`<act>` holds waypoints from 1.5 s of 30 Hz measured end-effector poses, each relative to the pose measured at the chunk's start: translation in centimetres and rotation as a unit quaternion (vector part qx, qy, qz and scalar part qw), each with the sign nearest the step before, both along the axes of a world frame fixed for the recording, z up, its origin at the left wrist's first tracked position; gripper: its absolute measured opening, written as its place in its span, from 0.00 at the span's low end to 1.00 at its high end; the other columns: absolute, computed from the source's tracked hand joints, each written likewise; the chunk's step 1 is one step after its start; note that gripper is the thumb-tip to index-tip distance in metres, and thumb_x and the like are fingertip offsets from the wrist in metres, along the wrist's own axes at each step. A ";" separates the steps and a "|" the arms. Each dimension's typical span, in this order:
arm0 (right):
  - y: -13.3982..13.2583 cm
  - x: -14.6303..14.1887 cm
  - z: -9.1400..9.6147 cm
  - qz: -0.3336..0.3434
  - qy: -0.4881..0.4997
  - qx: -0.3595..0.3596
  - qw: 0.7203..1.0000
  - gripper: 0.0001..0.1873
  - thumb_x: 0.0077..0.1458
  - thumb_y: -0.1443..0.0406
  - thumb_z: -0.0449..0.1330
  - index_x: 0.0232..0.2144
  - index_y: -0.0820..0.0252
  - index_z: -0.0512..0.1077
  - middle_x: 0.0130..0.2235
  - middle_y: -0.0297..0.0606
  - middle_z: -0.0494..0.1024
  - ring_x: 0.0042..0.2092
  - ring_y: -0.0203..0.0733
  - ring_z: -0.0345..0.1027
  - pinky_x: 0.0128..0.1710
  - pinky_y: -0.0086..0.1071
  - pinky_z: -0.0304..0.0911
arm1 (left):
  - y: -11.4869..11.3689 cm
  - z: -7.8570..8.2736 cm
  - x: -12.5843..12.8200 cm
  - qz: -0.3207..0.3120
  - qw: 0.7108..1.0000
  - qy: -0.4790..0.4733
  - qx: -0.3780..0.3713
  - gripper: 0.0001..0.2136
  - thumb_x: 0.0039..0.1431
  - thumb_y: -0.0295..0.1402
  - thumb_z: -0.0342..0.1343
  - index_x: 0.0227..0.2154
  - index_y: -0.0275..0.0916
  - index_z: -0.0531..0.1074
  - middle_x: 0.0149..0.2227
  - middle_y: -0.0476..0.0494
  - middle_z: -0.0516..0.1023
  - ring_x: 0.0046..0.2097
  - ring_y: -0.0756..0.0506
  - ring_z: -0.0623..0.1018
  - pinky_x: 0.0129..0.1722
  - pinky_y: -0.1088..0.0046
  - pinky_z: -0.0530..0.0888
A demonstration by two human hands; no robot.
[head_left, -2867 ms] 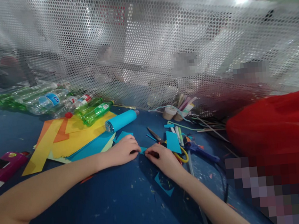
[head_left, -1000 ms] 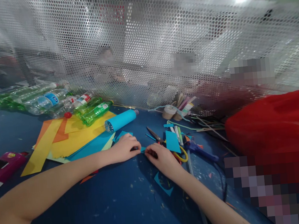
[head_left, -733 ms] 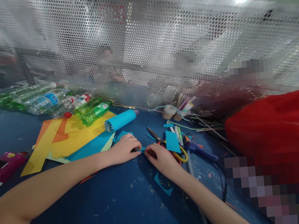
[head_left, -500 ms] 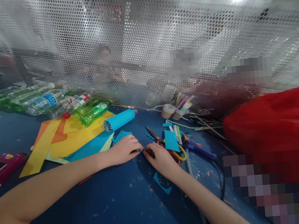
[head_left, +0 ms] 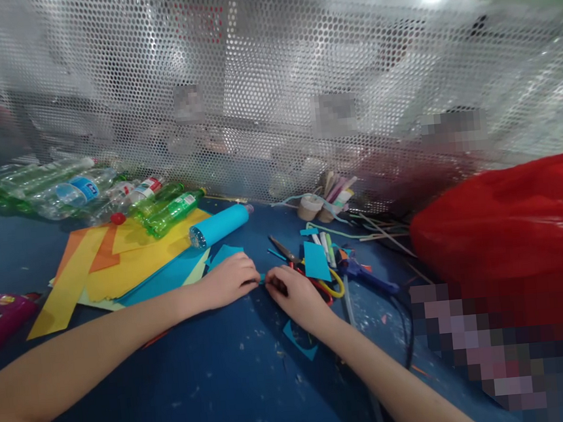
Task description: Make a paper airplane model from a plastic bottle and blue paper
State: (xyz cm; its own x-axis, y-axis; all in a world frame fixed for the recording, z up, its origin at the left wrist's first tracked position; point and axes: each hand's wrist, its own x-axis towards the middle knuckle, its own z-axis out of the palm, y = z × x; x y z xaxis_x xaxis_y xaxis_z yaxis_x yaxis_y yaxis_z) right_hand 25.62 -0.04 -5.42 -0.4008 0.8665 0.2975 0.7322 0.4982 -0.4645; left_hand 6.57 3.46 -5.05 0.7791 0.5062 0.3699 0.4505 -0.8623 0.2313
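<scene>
My left hand (head_left: 232,278) and my right hand (head_left: 296,295) meet low over the table, each with its fingers pinched. A small piece of blue paper (head_left: 262,278) shows between the fingertips, and both hands grip it; most of it is hidden. Beyond my left hand lie a cut blue sheet (head_left: 225,254) and a bottle wrapped in blue paper (head_left: 221,225). Close to my right hand are scissors with red and yellow handles (head_left: 338,285), partly under a blue paper rectangle (head_left: 316,260). A curved blue scrap (head_left: 300,342) lies below my right wrist.
Several plastic bottles (head_left: 176,212) lie at the back left, near yellow sheets (head_left: 138,268). A purple tool (head_left: 7,317) is at the left edge. Right of the scissors lies a blue-handled tool (head_left: 373,280); cups of sticks (head_left: 328,208) and a red bag (head_left: 505,237) stand beyond.
My fingertips have drawn slightly apart, so a little more of the blue paper piece shows between them. The whole view has shifted a little; the other things lie as before.
</scene>
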 end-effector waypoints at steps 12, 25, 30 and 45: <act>0.1 0.0 0.0 -0.020 0.001 0.000 1.000 0.05 0.51 0.72 0.55 0.29 0.58 0.69 0.27 0.33 0.67 0.29 0.38 0.63 0.28 0.29 0.59 | -0.2 0.1 0.2 0.021 0.999 0.015 0.032 0.07 0.61 0.30 0.50 0.34 0.37 0.72 0.32 0.45 0.73 0.39 0.46 0.70 0.43 0.70 0.66; 0.6 -0.2 -0.2 -0.044 -0.019 0.010 0.999 0.05 0.53 0.69 0.56 0.26 0.58 0.69 0.26 0.35 0.71 0.28 0.40 0.65 0.30 0.31 0.60 | -0.1 0.3 -0.1 -0.007 0.997 0.026 0.074 0.09 0.63 0.32 0.48 0.33 0.38 0.73 0.32 0.44 0.74 0.39 0.45 0.69 0.42 0.69 0.65; 0.3 -0.2 0.1 -0.041 -0.034 0.005 0.999 0.06 0.52 0.69 0.55 0.24 0.58 0.68 0.24 0.34 0.69 0.26 0.39 0.63 0.26 0.30 0.57 | 0.1 -0.1 -0.1 0.007 0.999 -0.028 -0.025 0.06 0.60 0.31 0.52 0.33 0.39 0.73 0.33 0.47 0.75 0.41 0.46 0.71 0.46 0.69 0.64; 0.1 0.0 0.1 -0.005 0.009 -0.002 1.000 0.07 0.50 0.73 0.54 0.29 0.58 0.69 0.28 0.34 0.69 0.29 0.38 0.65 0.29 0.29 0.61 | 0.3 -0.2 0.0 -0.028 0.994 0.033 0.098 0.12 0.64 0.30 0.44 0.33 0.38 0.72 0.33 0.43 0.75 0.41 0.44 0.69 0.42 0.66 0.66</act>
